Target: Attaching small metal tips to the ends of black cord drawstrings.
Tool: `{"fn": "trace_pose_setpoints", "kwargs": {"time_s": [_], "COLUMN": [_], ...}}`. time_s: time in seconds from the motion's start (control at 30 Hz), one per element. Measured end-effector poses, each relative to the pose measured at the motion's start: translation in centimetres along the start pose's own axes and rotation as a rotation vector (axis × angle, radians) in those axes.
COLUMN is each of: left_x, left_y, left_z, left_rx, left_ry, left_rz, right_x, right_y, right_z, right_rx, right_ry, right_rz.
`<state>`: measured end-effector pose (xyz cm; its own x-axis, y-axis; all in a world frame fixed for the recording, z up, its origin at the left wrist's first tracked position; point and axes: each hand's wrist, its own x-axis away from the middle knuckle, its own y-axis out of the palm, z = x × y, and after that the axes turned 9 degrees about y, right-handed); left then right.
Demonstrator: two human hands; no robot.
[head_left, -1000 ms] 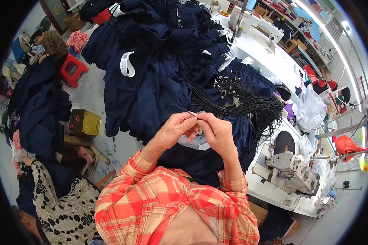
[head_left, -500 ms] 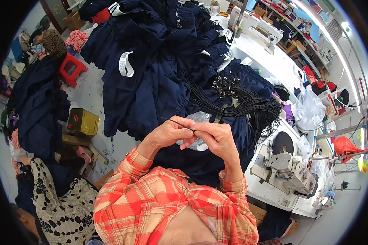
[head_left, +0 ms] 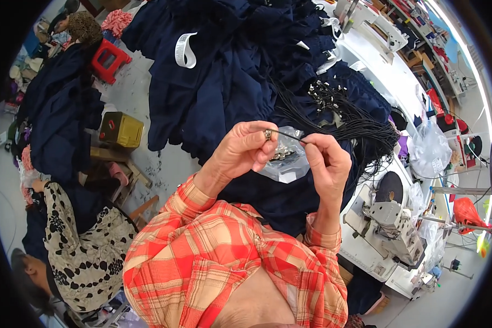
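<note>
Now your left hand [head_left: 241, 148] pinches the black cord [head_left: 289, 136] beside a small metal piece [head_left: 268, 134], your right hand [head_left: 329, 163] grips it too, and it stretches between your fingertips over the clear bag [head_left: 294, 168].

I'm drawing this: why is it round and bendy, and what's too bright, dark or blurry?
All in the head view: the fisheye lens bends straight edges and leaves black corners; the tube light glares at upper right; the white table looks washed out; the navy cloth loses detail in its darkest folds; the black cord looks fairly sharp.
</note>
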<state>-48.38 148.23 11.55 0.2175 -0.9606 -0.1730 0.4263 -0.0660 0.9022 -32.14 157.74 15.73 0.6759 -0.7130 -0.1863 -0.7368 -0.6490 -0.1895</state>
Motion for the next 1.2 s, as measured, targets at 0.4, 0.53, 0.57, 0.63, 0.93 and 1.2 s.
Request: {"fn": "trace_pose_setpoints", "kwargs": {"time_s": [0.4,0.53,0.57,0.63,0.93,1.2], "left_x": [-0.1,0.1,0.2,0.2,0.5,0.4], "left_y": [-0.2,-0.1,-0.1,0.1,-0.3,0.5], "left_z": [0.2,0.6,0.6,0.5,0.8,0.6], "left_rx": [0.022,-0.130,-0.129,-0.266,-0.346,-0.362], "left_ry": [0.060,0.112,0.114,0.209,0.253,0.248], "left_rz": [-0.036,-0.011,-0.008,-0.026,-0.017,0.020], "right_x": [0.0,0.3,0.3,0.3,0.7,1.1], "right_y": [0.0,0.0,0.1,0.2,0.1,0.2], "right_z": [-0.2,-1.2,-1.1,-1.2,-0.8,-0.6], "right_rx": [0.096,0.226,0.225,0.236,0.274,0.241], "right_ry": [-0.079,-0.092,-0.091,-0.159,-0.194,-0.210], "right_rz": [-0.009,0.081,0.076,0.118,0.132,0.203]}}
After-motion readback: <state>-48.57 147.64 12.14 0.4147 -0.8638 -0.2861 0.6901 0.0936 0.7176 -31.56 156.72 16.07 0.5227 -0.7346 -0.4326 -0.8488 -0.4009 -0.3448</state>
